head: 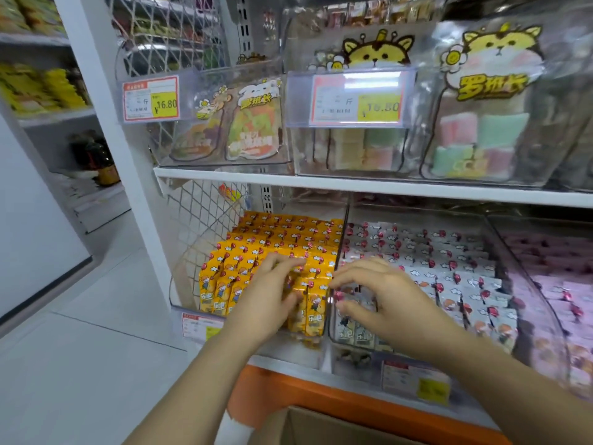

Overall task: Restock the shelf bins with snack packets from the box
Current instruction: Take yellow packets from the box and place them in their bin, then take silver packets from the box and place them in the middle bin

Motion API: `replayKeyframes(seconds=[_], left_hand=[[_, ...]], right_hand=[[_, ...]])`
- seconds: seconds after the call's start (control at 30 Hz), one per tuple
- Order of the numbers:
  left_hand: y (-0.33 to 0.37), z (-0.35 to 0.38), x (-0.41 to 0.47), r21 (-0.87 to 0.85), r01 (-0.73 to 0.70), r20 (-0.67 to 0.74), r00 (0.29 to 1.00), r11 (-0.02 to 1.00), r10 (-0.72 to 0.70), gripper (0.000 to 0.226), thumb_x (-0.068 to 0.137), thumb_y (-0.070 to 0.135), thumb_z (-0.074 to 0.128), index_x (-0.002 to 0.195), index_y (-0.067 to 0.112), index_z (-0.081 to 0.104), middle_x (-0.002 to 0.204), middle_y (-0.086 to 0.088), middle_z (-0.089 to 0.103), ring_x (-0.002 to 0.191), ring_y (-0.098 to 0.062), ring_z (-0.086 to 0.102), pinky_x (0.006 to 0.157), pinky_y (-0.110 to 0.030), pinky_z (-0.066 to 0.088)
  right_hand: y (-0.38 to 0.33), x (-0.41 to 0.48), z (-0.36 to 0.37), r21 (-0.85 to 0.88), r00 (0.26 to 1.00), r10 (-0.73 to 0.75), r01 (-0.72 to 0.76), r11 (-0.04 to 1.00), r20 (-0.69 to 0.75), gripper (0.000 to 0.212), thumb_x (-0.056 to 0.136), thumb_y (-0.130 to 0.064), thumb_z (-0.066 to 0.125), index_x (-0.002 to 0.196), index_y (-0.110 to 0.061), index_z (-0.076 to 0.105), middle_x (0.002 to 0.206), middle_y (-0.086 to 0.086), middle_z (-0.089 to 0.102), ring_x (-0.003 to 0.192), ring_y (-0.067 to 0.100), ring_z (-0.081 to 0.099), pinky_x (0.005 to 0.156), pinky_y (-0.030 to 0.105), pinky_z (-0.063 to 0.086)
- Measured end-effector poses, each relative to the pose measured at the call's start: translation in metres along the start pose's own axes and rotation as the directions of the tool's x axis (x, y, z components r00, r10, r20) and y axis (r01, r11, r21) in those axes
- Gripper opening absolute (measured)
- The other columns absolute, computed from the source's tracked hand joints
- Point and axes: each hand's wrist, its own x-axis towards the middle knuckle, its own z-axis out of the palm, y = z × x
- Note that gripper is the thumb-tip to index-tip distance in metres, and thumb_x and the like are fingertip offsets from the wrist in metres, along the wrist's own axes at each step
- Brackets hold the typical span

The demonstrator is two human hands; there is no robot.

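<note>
Shop aisle with white shelving, and the thing to anchor on is the clear yellow bin [192, 274] on the lower shelf, so everything below is relative to that

It's packed nearly full with yellow packets [279, 239], standing upright in tight rows from back to front. The left hand [272, 293] is at its front row, fingers curled over the packet tops and thumb on the front faces, so it's holding a few of them. The right hand [382, 293] comes in from the right side of the yellow bin with its fingers bent and the tips at the dividing wall, right by the end of that same front row. I can't tell whether it actually grips anything

Just right of the yellow bin is a second clear bin [359, 346] full of white packets [442, 252], same cartoon print. Further right, pink packets [561, 284] in another one

Above the yellow bin, over the white shelf board [353, 184], a clear bin holds cat-logo bags [253, 123], with a price tag [150, 99] reading 16.80. Right of that one, a bin of pastel blocks [353, 149]

Below the yellow bin, past the orange base [321, 396], sits the cardboard box [321, 425] at the bottom edge. Only its flap shows, so the contents are hidden
</note>
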Motion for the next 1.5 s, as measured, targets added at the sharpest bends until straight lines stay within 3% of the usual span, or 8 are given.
replayKeyframes(seconds=[0.13,0.23,0.5,0.73,0.9,1.07,1.33,1.5], left_hand=[[0.016,0.018,-0.044,-0.069,-0.202,-0.314,0.934,0.977,0.171,0.028,0.087,0.008,0.059,0.112,0.019,0.065,0.103,0.015,0.052,0.092,0.004,0.053,0.082,-0.016,0.046],[0.027,0.049,-0.082,-0.142,-0.211,-0.330,0.931,0.967,0.155,0.020,0.087,0.013,0.055,0.103,0.017,0.066,0.094,0.014,0.057,0.085,0.005,0.053,0.075,-0.009,0.043],[0.019,0.151,-0.155,-0.308,0.175,0.069,0.984,0.935,-0.162,0.028,0.089,0.003,0.058,0.101,0.029,0.061,0.091,0.007,0.062,0.086,0.004,0.055,0.070,-0.009,0.038],[-0.023,0.231,-0.177,-0.138,0.481,0.500,0.788,0.866,-0.358,0.030,0.094,0.007,0.054,0.123,0.016,0.058,0.105,0.002,0.058,0.100,-0.012,0.056,0.081,-0.013,0.040],[-0.049,0.258,-0.194,-0.028,0.576,0.500,0.716,0.817,-0.488,0.033,0.089,0.006,0.058,0.120,0.018,0.060,0.114,-0.003,0.064,0.112,-0.022,0.057,0.096,-0.035,0.046],[-0.055,0.279,-0.199,-0.010,0.645,0.483,0.672,0.764,-0.561,0.041,0.086,0.002,0.060,0.126,0.012,0.058,0.120,-0.006,0.061,0.114,-0.023,0.055,0.091,-0.024,0.040],[-0.052,0.301,-0.212,-0.087,0.707,0.665,0.566,0.702,-0.487,0.049,0.090,0.011,0.063,0.134,0.023,0.046,0.118,0.006,0.055,0.107,-0.013,0.055,0.088,-0.027,0.047],[-0.044,0.293,-0.214,-0.130,0.708,0.601,0.613,0.694,-0.512,0.031,0.091,-0.002,0.051,0.110,0.021,0.060,0.097,0.003,0.063,0.078,-0.012,0.060,0.058,-0.014,0.045]], right_hand=[[-0.002,-0.050,0.005,0.066,0.994,-0.052,0.058,0.996,-0.097,0.017,0.084,-0.020,0.069,0.101,-0.025,0.070,0.099,-0.022,0.060,0.098,-0.003,0.053,0.091,0.006,0.036],[0.008,-0.095,0.022,0.158,0.990,-0.017,0.039,0.987,-0.137,0.015,0.083,-0.020,0.064,0.097,-0.024,0.068,0.091,-0.023,0.060,0.086,-0.008,0.054,0.079,0.007,0.042],[0.045,-0.195,0.084,0.160,0.960,0.268,-0.278,0.947,0.085,0.023,0.085,-0.014,0.069,0.103,-0.028,0.067,0.095,-0.023,0.057,0.087,-0.007,0.054,0.078,0.007,0.040],[0.127,-0.256,0.148,0.112,0.783,0.535,-0.592,0.798,0.317,0.032,0.086,-0.019,0.066,0.117,-0.023,0.063,0.120,-0.005,0.062,0.115,0.012,0.056,0.099,0.031,0.047],[0.163,-0.275,0.178,-0.043,0.590,0.687,-0.745,0.666,0.425,0.050,0.090,-0.032,0.062,0.136,-0.021,0.047,0.137,0.004,0.050,0.127,0.021,0.046,0.107,0.032,0.038],[0.180,-0.290,0.203,-0.140,0.480,0.700,-0.764,0.630,0.530,0.073,0.084,-0.031,0.066,0.146,-0.016,0.031,0.144,0.010,0.042,0.132,0.028,0.040,0.108,0.034,0.035],[0.189,-0.292,0.213,-0.132,0.490,0.644,-0.727,0.674,0.587,0.082,0.081,-0.029,0.071,0.149,-0.021,0.025,0.147,0.007,0.039,0.133,0.025,0.039,0.106,0.034,0.037],[0.181,-0.299,0.223,-0.147,0.568,0.608,-0.652,0.744,0.554,0.029,0.087,-0.031,0.066,0.115,-0.023,0.065,0.136,0.002,0.049,0.138,0.021,0.028,0.106,0.036,0.037]])
